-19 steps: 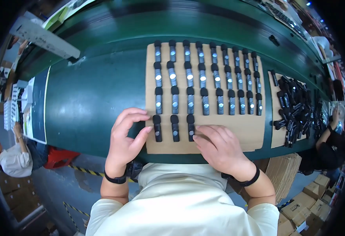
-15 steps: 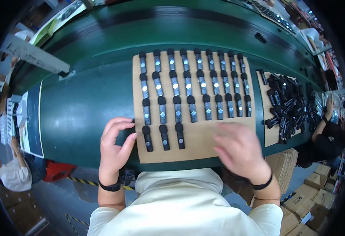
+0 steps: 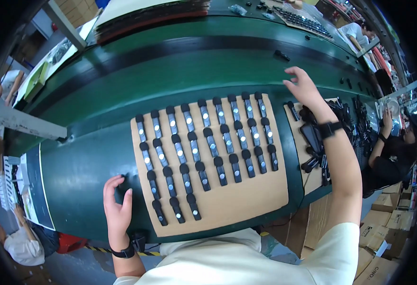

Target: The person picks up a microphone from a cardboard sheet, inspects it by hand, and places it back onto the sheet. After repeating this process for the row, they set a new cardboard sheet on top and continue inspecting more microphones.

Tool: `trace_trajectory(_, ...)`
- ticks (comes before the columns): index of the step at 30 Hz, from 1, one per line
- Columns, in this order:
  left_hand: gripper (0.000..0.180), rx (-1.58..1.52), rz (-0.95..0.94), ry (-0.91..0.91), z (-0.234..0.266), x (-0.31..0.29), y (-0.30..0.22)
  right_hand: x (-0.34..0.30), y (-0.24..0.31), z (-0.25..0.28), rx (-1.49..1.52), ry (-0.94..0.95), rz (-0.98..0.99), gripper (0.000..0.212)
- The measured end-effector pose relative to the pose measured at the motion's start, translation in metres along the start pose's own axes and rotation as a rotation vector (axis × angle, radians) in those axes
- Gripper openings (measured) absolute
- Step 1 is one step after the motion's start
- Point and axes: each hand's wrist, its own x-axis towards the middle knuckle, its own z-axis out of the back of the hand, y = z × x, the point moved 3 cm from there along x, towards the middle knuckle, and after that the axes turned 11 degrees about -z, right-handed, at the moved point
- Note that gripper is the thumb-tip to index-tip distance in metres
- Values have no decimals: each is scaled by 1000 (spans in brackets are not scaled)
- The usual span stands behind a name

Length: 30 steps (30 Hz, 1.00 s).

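Several small black clip-on microphones (image 3: 199, 176) with foam tops lie in rows on a flat cardboard sheet (image 3: 239, 205); the nearest row has only 3, at its left end. Left of the sheet's near corner, my left hand (image 3: 117, 209) hovers with thumb and fingers apart, holding nothing. My right hand (image 3: 305, 89) is stretched out to the far right, fingers curved and apart, with nothing seen in them. Beyond its fingertips a single black microphone (image 3: 281, 55) lies on the green belt. My right forearm partly covers a heap of black microphones (image 3: 345, 116) on a second cardboard sheet (image 3: 296, 124).
A co-worker in black (image 3: 393, 152) sits at the right, beside the heap. At the far side are a stack of boards (image 3: 151, 21) and a tray of small black parts (image 3: 303, 21). A grey metal post (image 3: 25, 119) juts in at left. Cardboard boxes (image 3: 377, 237) stand at lower right.
My right hand has moved from over the near right of the cardboard sheet to the far right, beyond the heap. My left hand stays beside the sheet. The whole view has shifted and turned.
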Motion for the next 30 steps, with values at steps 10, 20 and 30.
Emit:
trace_trajectory(10,40,-168,237,69,0,3,3,128,-29,-60,-305,-157,-53,37)
trace_trajectory(20,36,-157,189,148,-5,11,0,136,-35,-48,-281,-16,-50,26)
trace_trajectory(30,17,-24,1,45,-1,12,-22,-18,3,22,118,131,-39,12)
